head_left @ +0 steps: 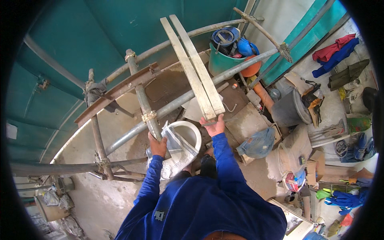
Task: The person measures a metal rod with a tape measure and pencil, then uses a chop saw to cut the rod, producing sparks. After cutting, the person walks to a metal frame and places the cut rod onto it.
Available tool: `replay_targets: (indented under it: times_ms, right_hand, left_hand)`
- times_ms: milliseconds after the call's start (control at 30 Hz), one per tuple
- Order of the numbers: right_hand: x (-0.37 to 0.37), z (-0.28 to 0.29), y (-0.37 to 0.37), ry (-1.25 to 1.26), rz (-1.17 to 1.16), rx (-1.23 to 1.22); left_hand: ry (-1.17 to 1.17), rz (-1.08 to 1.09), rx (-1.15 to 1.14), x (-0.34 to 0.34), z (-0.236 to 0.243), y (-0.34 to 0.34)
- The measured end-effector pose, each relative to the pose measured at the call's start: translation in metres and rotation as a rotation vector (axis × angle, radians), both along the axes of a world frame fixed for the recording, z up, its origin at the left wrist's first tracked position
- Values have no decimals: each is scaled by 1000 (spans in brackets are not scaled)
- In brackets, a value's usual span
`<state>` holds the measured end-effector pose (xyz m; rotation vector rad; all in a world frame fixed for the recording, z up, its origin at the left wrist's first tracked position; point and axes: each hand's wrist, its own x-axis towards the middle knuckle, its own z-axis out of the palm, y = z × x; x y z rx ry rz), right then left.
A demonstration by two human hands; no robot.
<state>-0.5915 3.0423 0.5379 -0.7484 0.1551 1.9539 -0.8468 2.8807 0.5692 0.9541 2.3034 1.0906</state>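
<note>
My left hand is closed around the near end of a grey scaffold pipe. Ahead of my right side, two long pale wooden slats lie side by side across the scaffold rails and point away from me. My right hand, palm up, holds their near ends, with fingers partly hidden beneath the wood. A thin grey strip crosses that palm; what it is I cannot make out. Between my arms stands a white bucket with a crumpled plastic bag over its side.
Metal scaffold tubes and a rusty angle bar cross in front of me. Beyond the slats is a green bin with blue helmets. To the right sit a grey bucket, jeans, clothes and shoes. Green sheeting walls the far side.
</note>
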Motion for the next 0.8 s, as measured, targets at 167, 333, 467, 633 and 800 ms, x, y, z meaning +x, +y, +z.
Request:
replay_targets:
  times_ms: [167, 333, 467, 633, 800]
  right_hand:
    - [13, -5, 25, -95, -107, -24]
    - [76, 2, 67, -134, -115, -102]
    - [122, 4, 106, -163, -134, -33]
    - [151, -30, 86, -344, -147, -63]
    - [186, -115, -58, -743, 279, -207]
  left_hand:
    - [-182, 17, 55, -5, -9, -1]
    - [-155, -4, 102, 4, 1, 3]
    - [-90, -35, 175, 10, 13, 5]
    - [-107, -53, 173, 9, 17, 2]
    - [-143, -38, 133, 6, 18, -7]
